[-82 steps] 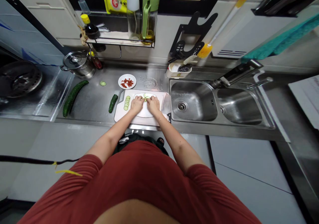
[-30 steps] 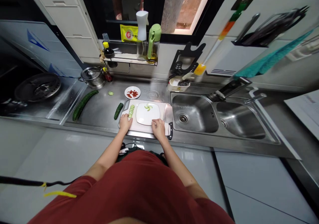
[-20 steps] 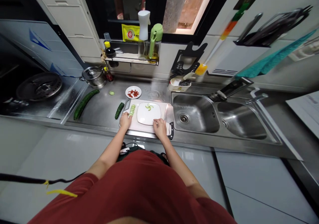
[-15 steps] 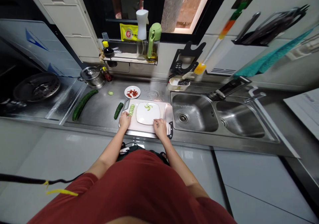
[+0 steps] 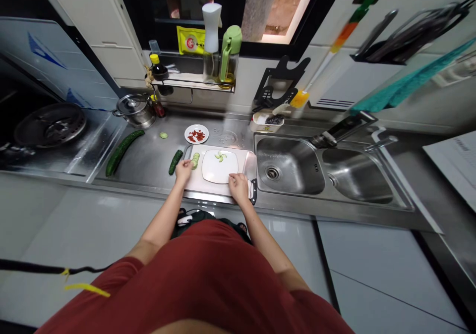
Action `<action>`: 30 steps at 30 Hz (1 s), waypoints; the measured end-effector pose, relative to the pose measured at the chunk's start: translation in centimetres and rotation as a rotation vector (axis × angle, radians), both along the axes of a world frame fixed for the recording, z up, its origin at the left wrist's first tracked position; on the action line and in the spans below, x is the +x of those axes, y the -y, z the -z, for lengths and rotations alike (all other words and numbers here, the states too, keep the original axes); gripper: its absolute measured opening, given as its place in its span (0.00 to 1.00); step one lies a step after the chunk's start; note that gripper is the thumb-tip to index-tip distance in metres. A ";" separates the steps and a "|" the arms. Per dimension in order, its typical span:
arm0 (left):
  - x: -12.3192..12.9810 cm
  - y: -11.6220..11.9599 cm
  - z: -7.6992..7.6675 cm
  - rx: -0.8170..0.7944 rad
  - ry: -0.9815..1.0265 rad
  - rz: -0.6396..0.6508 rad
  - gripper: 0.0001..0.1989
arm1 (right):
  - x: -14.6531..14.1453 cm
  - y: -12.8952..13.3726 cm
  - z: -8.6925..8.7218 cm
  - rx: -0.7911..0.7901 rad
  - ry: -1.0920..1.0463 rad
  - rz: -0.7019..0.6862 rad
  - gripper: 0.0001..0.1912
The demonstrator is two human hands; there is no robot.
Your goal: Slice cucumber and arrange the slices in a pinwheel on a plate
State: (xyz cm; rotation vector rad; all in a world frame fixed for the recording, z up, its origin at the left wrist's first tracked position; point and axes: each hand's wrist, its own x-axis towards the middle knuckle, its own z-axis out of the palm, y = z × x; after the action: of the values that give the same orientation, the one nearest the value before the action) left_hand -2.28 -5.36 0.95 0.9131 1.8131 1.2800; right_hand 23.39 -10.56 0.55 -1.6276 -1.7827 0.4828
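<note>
My left hand [image 5: 183, 172] is closed in a pinch at the near end of a row of cucumber slices [image 5: 195, 159] on the pale cutting board [image 5: 197, 183]; its fingertips seem to hold a slice. On the board lies a white squarish plate [image 5: 219, 173], with several cucumber pieces [image 5: 220, 156] in a pinwheel near its far side. My right hand [image 5: 239, 186] rests at the plate's near right corner, thumb and fingers together; what they pinch, if anything, is too small to tell. A knife with a black handle [image 5: 254, 191] lies beside it, partly hidden.
A short cucumber piece [image 5: 175, 162] and a long cucumber [image 5: 124, 152] lie to the left. Behind the board stands a small plate [image 5: 203, 128] of red pieces. A lidded pot [image 5: 137, 112] is at the back left, and a double sink [image 5: 290, 168] is on the right.
My left hand has drawn back slightly from the row of slices, with its fingers pinched. My right hand has stayed at the plate's corner. The whole view has shifted a little.
</note>
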 end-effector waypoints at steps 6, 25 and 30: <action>2.0 -0.5 -6.0 0.118 0.282 0.095 0.17 | -1.1 -1.6 -3.2 0.073 -0.127 -0.035 0.14; 4.7 2.2 -14.5 0.305 0.276 0.470 0.20 | -4.9 -5.2 -14.8 0.090 -0.477 -0.344 0.13; 5.1 2.0 -14.2 0.304 0.354 0.434 0.23 | -5.2 -5.4 -14.5 0.007 -0.600 -0.307 0.15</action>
State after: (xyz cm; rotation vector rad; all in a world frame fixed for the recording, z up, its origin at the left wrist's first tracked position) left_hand 2.83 -7.40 15.16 1.0904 1.0932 1.3473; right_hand 18.22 -5.14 15.02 -1.0442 -1.5559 0.9865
